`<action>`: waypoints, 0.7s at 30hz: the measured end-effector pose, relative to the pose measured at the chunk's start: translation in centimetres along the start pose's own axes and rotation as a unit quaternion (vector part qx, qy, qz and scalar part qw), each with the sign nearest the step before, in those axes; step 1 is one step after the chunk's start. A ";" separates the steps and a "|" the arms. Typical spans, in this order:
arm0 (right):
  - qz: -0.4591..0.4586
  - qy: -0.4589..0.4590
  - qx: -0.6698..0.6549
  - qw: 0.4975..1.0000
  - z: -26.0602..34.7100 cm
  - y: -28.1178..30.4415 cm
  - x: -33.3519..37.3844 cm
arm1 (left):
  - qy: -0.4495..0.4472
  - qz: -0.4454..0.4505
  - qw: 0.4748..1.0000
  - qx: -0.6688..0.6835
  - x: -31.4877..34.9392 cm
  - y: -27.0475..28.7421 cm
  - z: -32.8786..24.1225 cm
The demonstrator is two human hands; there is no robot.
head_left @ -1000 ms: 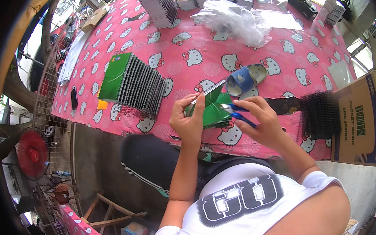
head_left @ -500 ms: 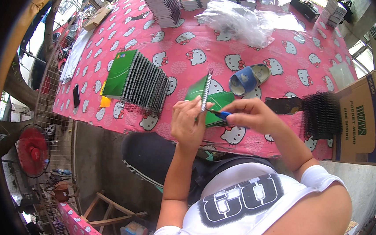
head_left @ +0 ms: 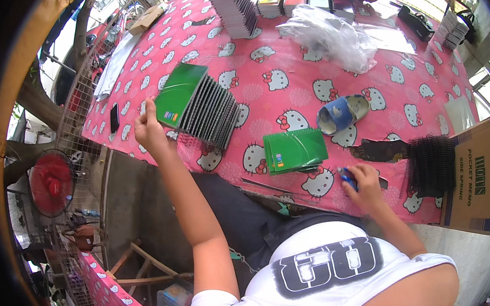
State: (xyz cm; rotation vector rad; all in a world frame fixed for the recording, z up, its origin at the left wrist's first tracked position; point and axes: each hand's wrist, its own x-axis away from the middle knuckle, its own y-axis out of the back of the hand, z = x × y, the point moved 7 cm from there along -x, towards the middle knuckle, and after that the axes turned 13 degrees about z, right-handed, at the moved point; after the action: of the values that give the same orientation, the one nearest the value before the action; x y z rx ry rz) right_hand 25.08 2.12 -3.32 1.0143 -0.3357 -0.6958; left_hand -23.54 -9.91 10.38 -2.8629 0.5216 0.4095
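My left hand (head_left: 150, 131) reaches to the left side of a tall stack of spiral notebooks (head_left: 210, 112). Its fingers close on the near-left edge of the green notebook (head_left: 184, 91) lying on top. Low on the right, my right hand (head_left: 366, 185) rests by the table's front edge, gripping a small blue-handled tool (head_left: 348, 179) that looks like pliers; its jaws are hard to make out. Between the hands a short pile of green notebooks (head_left: 298, 150) lies flat on the table.
A pink patterned cloth covers the table (head_left: 270, 102). A blue slipper (head_left: 337, 115), black spiral coils (head_left: 432, 164) and a cardboard box (head_left: 481, 174) are on the right. Farther back are clear plastic (head_left: 333, 36) and a tall notebook stack (head_left: 232, 7). A phone (head_left: 114, 118) lies left.
My left hand has carried a notebook from the middle leftward onto the tall stack. My right hand has drawn away from its coil and down to the table with the blue-handled tool.
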 end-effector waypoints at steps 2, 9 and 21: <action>0.002 -0.009 -0.001 1.000 0.2 0.7 0.1 | -0.031 -0.029 0.999 0.029 -0.1 0.2 0.4; -0.140 -0.305 0.180 0.925 -14.2 9.8 0.8 | -0.040 -0.048 0.995 0.076 -0.2 0.5 1.8; -0.027 -0.410 0.225 0.884 -18.5 13.6 2.3 | -0.169 0.262 0.949 -0.036 11.7 -11.7 -6.9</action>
State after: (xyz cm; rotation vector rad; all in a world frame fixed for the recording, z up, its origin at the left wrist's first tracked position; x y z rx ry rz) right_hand 42.24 17.37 -0.96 1.1213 -1.2602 -1.1168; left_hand -7.08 -4.52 15.03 -2.5944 1.2139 0.9960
